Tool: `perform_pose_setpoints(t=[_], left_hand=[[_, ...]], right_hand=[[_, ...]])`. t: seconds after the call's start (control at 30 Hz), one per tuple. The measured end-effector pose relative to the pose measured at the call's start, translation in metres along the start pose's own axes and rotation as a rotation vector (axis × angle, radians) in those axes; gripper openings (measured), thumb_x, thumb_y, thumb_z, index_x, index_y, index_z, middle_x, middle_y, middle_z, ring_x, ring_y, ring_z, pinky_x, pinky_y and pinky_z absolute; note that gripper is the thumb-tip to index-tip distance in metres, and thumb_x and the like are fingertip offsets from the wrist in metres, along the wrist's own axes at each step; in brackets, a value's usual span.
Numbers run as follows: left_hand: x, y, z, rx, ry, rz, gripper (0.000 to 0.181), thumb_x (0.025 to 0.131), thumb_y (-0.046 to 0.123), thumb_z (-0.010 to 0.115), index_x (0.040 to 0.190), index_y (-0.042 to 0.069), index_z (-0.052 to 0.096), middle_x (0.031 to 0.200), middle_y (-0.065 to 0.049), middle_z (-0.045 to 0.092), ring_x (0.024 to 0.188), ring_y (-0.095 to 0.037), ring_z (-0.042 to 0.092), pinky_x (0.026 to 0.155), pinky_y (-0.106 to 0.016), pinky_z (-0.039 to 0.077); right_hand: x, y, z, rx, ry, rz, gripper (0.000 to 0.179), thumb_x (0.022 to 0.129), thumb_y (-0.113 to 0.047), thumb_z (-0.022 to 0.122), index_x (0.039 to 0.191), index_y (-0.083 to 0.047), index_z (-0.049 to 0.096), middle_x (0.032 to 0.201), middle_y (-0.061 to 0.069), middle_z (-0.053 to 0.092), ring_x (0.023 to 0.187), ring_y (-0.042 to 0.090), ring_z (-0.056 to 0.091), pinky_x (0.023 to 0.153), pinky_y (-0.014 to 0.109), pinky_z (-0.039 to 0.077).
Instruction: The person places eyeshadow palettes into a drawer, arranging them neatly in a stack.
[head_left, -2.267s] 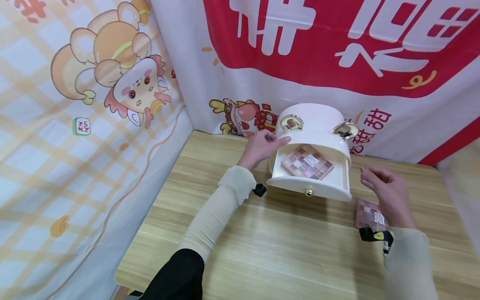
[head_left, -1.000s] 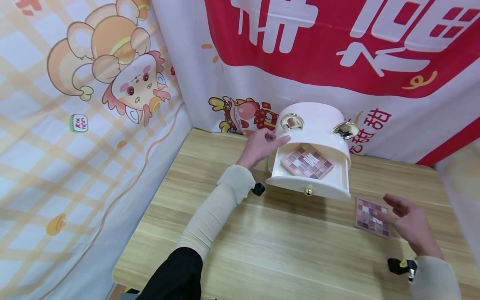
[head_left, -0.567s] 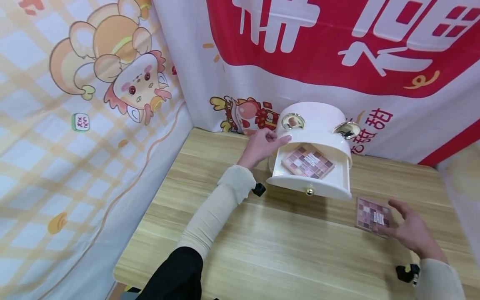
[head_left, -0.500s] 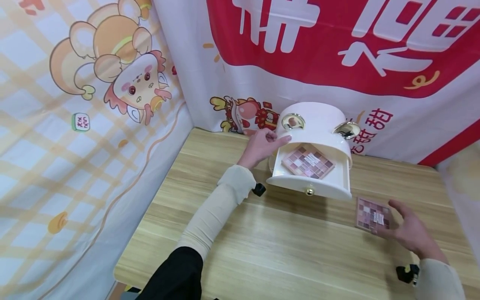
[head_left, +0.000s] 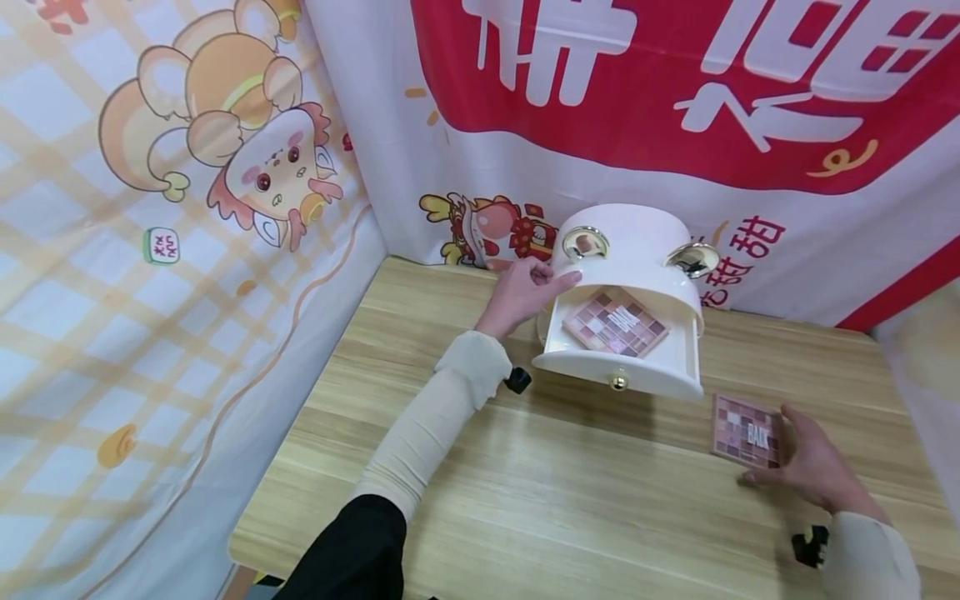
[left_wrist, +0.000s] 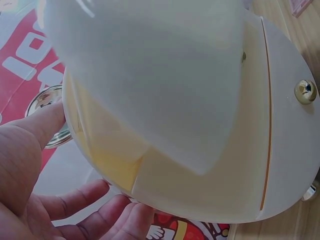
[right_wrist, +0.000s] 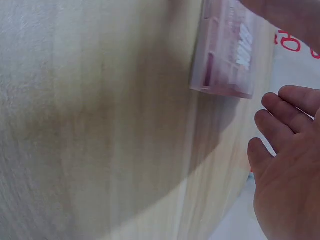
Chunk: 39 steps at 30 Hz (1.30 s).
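On the table stands a white storage box [head_left: 622, 237] with two gold rings on top and its drawer [head_left: 585, 367] pulled out. An eyeshadow palette [head_left: 618, 323] lies tilted inside that drawer. My left hand [head_left: 519, 293] holds the box at its upper left side, thumb on the front rim and fingers along the side, as the left wrist view also shows. A second eyeshadow palette [head_left: 746, 432] lies on the table, right of the drawer. Around its right end my right hand [head_left: 806, 462] is spread, thumb by the near edge; in the right wrist view a gap separates the fingers [right_wrist: 282, 117] from the palette.
The wooden table [head_left: 585, 517] reaches back to a printed cloth [head_left: 480, 150] directly behind the box. Another patterned cloth [head_left: 187, 333] hangs along the left side. A small gold knob [head_left: 618, 383] sticks out from the drawer front.
My right hand has moved from beside the drawer, right and down to the palette on the table, and its thumb has lowered past the near edge. The left hand stays on the box.
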<state>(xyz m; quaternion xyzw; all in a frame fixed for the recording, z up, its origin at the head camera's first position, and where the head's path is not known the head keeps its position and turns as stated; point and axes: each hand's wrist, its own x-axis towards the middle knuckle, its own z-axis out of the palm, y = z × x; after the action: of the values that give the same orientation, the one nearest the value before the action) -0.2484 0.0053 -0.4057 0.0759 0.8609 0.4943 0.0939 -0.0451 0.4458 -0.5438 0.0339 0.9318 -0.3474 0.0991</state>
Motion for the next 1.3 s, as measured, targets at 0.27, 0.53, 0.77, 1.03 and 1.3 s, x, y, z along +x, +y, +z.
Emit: perform_pose_setpoints(t=[0.27, 0.53, 0.77, 1.03, 1.3], left_hand=[[0.000, 0.000, 0.000, 0.007, 0.003, -0.012, 0.071, 0.079, 0.073, 0.069, 0.119, 0.014, 0.062, 0.108, 0.002, 0.061, 0.098, -0.017, 0.060, 0.079, -0.031, 0.054], [0.000, 0.000, 0.000, 0.003, 0.004, -0.002, 0.071, 0.079, 0.073, 0.070, 0.118, 0.014, 0.062, 0.108, 0.002, 0.062, 0.097, -0.016, 0.060, 0.078, -0.030, 0.055], [0.001, -0.001, 0.001, -0.008, 0.017, -0.006, 0.070, 0.078, 0.074, 0.070, 0.116, 0.015, 0.062, 0.107, 0.002, 0.062, 0.096, -0.016, 0.061, 0.077, -0.030, 0.055], [0.001, 0.000, 0.003, -0.002, 0.028, -0.017, 0.071, 0.077, 0.075, 0.069, 0.115, 0.016, 0.063, 0.107, 0.002, 0.062, 0.097, -0.016, 0.061, 0.078, -0.030, 0.055], [-0.001, 0.000, 0.002, 0.005, 0.028, -0.011, 0.069, 0.078, 0.074, 0.069, 0.114, 0.015, 0.063, 0.107, 0.001, 0.062, 0.097, -0.016, 0.060, 0.079, -0.031, 0.055]], right_hand=[[0.010, 0.012, 0.003, -0.024, -0.041, 0.040, 0.150, 0.056, -0.041, 0.098, 0.152, 0.014, -0.004, 0.148, 0.048, 0.013, 0.131, 0.067, 0.019, 0.106, 0.075, 0.015], [0.016, 0.015, 0.005, -0.073, -0.011, 0.013, 0.131, 0.054, -0.041, 0.099, 0.146, 0.015, 0.024, 0.130, 0.037, 0.041, 0.111, 0.051, 0.045, 0.095, 0.071, 0.036], [0.021, 0.017, 0.004, -0.090, -0.047, 0.004, 0.124, 0.053, -0.046, 0.098, 0.142, 0.010, 0.031, 0.124, 0.030, 0.046, 0.105, 0.043, 0.049, 0.092, 0.067, 0.041], [0.022, 0.018, -0.001, -0.100, -0.072, 0.031, 0.139, 0.057, -0.045, 0.097, 0.150, 0.018, 0.015, 0.137, 0.044, 0.033, 0.119, 0.058, 0.039, 0.098, 0.074, 0.030], [0.013, 0.014, -0.002, -0.109, -0.014, 0.063, 0.141, 0.061, -0.051, 0.094, 0.148, 0.021, 0.010, 0.142, 0.048, 0.024, 0.125, 0.066, 0.029, 0.098, 0.077, 0.027]])
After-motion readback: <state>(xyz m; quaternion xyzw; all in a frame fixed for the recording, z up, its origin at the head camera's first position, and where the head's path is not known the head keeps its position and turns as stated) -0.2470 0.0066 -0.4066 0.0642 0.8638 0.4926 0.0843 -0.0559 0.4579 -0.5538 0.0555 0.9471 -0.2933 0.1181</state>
